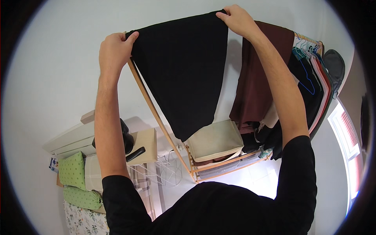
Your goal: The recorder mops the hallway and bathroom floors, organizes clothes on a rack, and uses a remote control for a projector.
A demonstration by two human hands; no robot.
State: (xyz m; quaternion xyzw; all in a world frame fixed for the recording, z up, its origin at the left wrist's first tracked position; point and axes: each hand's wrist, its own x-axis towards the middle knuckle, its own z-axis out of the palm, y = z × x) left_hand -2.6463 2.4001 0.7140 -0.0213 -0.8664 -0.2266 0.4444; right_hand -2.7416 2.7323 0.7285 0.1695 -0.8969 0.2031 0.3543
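Both my arms reach up to a black cloth [185, 67] that hangs down from its top edge. My left hand [117, 50] pinches the left upper corner between thumb and fingers, close to the post of a wooden clothes rack [151, 104]. At the right upper corner, my right hand [236, 20] grips the same edge. The cloth seems to hang over the rack's top bar, which it hides. Right of it a dark brown cloth [258, 79] drapes over the bar, partly covered by my right forearm.
Several garments on hangers [315, 79] fill the rack's right end, beside a dark grey bag [334, 69]. Below the black cloth sits a beige fabric storage box [216, 141]. To the left are a small table [149, 147], a green pillow [72, 170] and a bed [85, 218].
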